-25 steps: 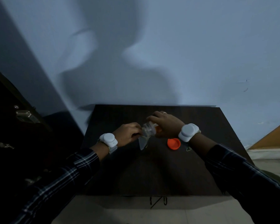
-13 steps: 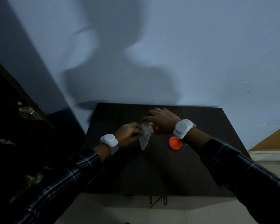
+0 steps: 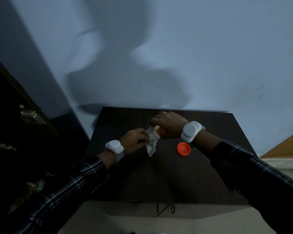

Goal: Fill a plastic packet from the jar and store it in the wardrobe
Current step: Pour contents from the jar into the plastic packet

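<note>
My left hand point(image 3: 134, 141) pinches the top of a small clear plastic packet point(image 3: 150, 147) that hangs above the dark table point(image 3: 159, 179). Small white pieces lie in the packet's lower part. My right hand point(image 3: 167, 124) grips a small jar point(image 3: 156, 131) with orange contents, tipped on its side, its mouth pressed into the packet's opening. The jar's orange lid point(image 3: 184, 148) rests flat on the table, to the right of the packet and below my right wrist.
A dark wardrobe point(image 3: 15, 141) with metal handles and shelves stands open at the left. A pale blue wall rises behind the table. Light floor tiles show below the table's near edge, and a wooden panel point(image 3: 286, 146) leans at the far right.
Both hands drifted slightly up and away with jar and packet. White pieces now show inside the packet. The lid stayed put.
</note>
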Action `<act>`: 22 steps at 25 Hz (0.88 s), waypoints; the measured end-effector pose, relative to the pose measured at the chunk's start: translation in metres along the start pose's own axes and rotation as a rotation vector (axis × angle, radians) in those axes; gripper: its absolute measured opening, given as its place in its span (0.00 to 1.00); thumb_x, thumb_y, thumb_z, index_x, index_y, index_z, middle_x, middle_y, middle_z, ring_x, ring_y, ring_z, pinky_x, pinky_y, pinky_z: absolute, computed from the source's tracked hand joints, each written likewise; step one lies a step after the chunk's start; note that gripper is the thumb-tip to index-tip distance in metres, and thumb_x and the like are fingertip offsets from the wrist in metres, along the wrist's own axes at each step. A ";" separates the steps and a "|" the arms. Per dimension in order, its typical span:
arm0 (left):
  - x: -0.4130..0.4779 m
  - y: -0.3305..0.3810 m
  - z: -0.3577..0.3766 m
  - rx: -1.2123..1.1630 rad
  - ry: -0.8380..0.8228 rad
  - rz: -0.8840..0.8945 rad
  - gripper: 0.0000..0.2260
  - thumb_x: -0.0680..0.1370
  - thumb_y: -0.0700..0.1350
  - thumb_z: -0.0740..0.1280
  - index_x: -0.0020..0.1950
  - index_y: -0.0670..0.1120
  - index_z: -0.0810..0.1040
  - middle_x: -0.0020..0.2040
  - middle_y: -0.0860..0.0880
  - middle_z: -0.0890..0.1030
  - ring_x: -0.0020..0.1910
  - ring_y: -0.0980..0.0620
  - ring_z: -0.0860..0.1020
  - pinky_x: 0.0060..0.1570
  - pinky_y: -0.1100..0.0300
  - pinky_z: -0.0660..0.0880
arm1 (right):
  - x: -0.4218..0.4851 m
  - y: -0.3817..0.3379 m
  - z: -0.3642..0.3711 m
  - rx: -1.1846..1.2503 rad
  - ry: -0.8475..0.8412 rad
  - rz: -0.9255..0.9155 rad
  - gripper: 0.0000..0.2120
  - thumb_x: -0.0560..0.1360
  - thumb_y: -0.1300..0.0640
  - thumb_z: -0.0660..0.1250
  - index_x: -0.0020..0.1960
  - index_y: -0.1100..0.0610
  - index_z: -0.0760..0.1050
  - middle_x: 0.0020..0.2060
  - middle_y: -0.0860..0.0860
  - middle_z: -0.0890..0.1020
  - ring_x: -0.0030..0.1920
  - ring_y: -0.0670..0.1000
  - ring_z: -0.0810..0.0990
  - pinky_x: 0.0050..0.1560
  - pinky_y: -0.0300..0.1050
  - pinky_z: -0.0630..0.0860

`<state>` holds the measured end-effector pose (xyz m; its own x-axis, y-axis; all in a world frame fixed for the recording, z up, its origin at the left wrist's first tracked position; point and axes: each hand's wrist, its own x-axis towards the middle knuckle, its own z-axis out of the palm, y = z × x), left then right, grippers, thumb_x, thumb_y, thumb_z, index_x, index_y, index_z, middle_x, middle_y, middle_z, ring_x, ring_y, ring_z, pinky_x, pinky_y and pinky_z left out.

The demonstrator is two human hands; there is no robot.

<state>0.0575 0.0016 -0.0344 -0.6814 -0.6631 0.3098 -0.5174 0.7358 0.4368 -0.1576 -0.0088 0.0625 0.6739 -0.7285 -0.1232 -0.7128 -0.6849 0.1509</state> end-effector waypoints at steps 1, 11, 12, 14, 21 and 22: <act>0.000 0.000 0.000 -0.001 -0.002 -0.007 0.05 0.73 0.38 0.72 0.48 0.41 0.84 0.50 0.43 0.82 0.48 0.49 0.81 0.49 0.60 0.78 | 0.000 0.000 0.000 0.001 -0.002 -0.005 0.25 0.68 0.48 0.70 0.63 0.51 0.71 0.58 0.50 0.79 0.60 0.55 0.75 0.53 0.53 0.75; -0.001 -0.002 0.001 0.027 -0.023 -0.023 0.05 0.74 0.39 0.72 0.49 0.42 0.84 0.52 0.43 0.81 0.48 0.50 0.80 0.49 0.61 0.77 | -0.003 -0.002 -0.005 -0.026 0.020 -0.049 0.24 0.69 0.47 0.69 0.64 0.49 0.72 0.60 0.49 0.79 0.62 0.55 0.74 0.53 0.52 0.74; -0.001 -0.001 0.001 0.027 -0.021 -0.023 0.05 0.74 0.39 0.72 0.49 0.42 0.84 0.52 0.43 0.81 0.49 0.51 0.80 0.50 0.60 0.77 | -0.004 -0.003 -0.005 -0.029 0.023 -0.056 0.23 0.70 0.47 0.69 0.64 0.49 0.73 0.61 0.49 0.79 0.62 0.55 0.74 0.54 0.52 0.73; -0.002 -0.001 0.001 0.027 -0.013 -0.024 0.05 0.74 0.39 0.73 0.49 0.43 0.84 0.52 0.44 0.81 0.48 0.51 0.80 0.49 0.60 0.78 | -0.005 -0.004 -0.007 -0.019 0.023 -0.064 0.24 0.70 0.48 0.70 0.65 0.49 0.73 0.62 0.49 0.78 0.63 0.56 0.73 0.55 0.52 0.73; -0.004 -0.001 0.002 0.008 -0.004 -0.035 0.05 0.73 0.39 0.72 0.49 0.43 0.84 0.51 0.44 0.81 0.48 0.50 0.80 0.49 0.60 0.77 | -0.003 -0.005 -0.011 -0.061 0.038 -0.082 0.23 0.71 0.47 0.68 0.66 0.49 0.73 0.62 0.49 0.78 0.63 0.56 0.73 0.55 0.51 0.71; -0.004 0.000 0.002 0.005 -0.005 -0.041 0.06 0.73 0.39 0.72 0.49 0.43 0.85 0.51 0.43 0.81 0.48 0.50 0.80 0.49 0.60 0.77 | -0.002 -0.005 -0.012 -0.069 0.036 -0.085 0.23 0.72 0.46 0.68 0.66 0.48 0.73 0.62 0.49 0.78 0.63 0.55 0.73 0.55 0.51 0.71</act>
<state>0.0595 0.0045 -0.0374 -0.6622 -0.6918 0.2880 -0.5470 0.7089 0.4451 -0.1531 -0.0034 0.0734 0.7390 -0.6658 -0.1033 -0.6384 -0.7410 0.2083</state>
